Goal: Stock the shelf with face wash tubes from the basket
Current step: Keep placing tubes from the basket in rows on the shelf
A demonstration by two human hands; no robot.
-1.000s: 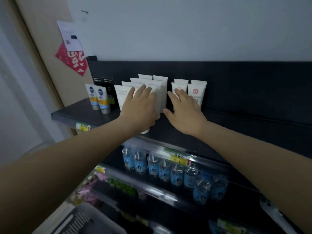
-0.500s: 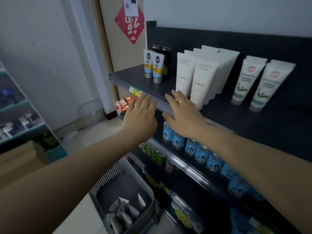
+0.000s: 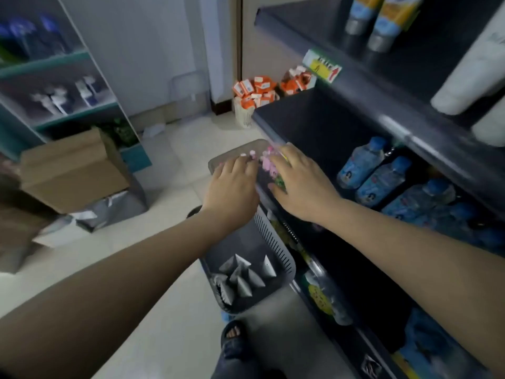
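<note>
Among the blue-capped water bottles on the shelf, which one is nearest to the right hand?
The water bottle at the left end of the row. It stands closest to the right hand; the other bottles line up farther to the right.

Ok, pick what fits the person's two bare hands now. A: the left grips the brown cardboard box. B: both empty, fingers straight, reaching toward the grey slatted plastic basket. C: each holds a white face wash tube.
B: the left hand and right hand hold nothing, fingers straight, and the white face wash tubes lie untouched in the grey slatted plastic basket.
</note>
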